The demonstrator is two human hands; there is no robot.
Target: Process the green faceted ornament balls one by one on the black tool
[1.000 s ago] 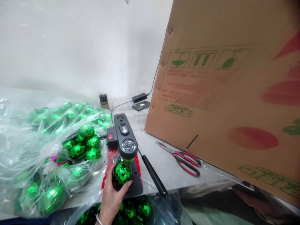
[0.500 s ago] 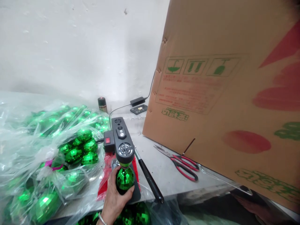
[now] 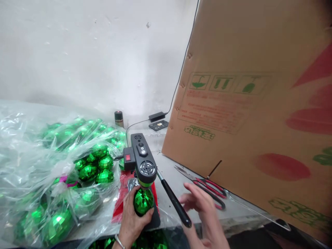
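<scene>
My left hand (image 3: 131, 218) is wrapped round a shiny green faceted ball (image 3: 143, 201), holding it on the base under the head of a small black desktop machine (image 3: 142, 159) with a red switch. My right hand (image 3: 201, 206) hovers open, fingers spread and slightly blurred, just right of the machine's black lever handle (image 3: 175, 204) and close to the red-handled scissors (image 3: 210, 188); it holds nothing.
Clear plastic bags of green faceted balls (image 3: 85, 166) fill the left of the table. A big cardboard box (image 3: 249, 103) leans at the right. A small can (image 3: 119, 118), a power adapter (image 3: 157, 116) and a small black device (image 3: 158, 125) lie near the wall.
My right hand has come into view from the bottom and reached toward the lever handle. My left hand stays on the green ball under the machine.
</scene>
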